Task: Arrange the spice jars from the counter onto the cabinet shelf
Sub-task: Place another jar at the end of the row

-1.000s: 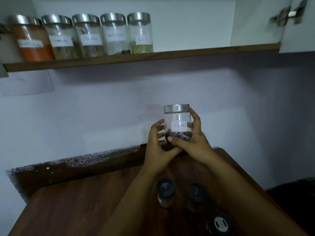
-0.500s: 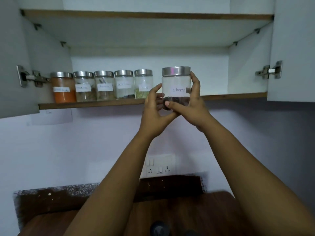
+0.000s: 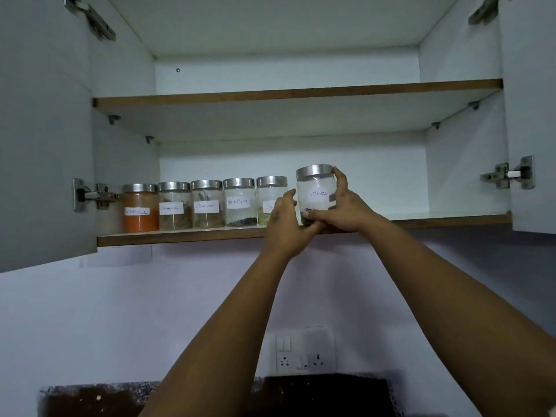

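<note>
Two hands steady the cloves jar (image 3: 315,191) at the front edge of the lower cabinet shelf (image 3: 180,233), at the right end of a row of five labelled jars (image 3: 204,203). The right hand (image 3: 343,206) wraps its side, one finger up by the steel lid (image 3: 314,172); the left hand (image 3: 284,221) cups its base — a two-handed grip clamped on the body. The jar looks rigid, smooth-sided and nearly empty — likely light, slippery and breakable, best held round its body, not by the lid.
</note>
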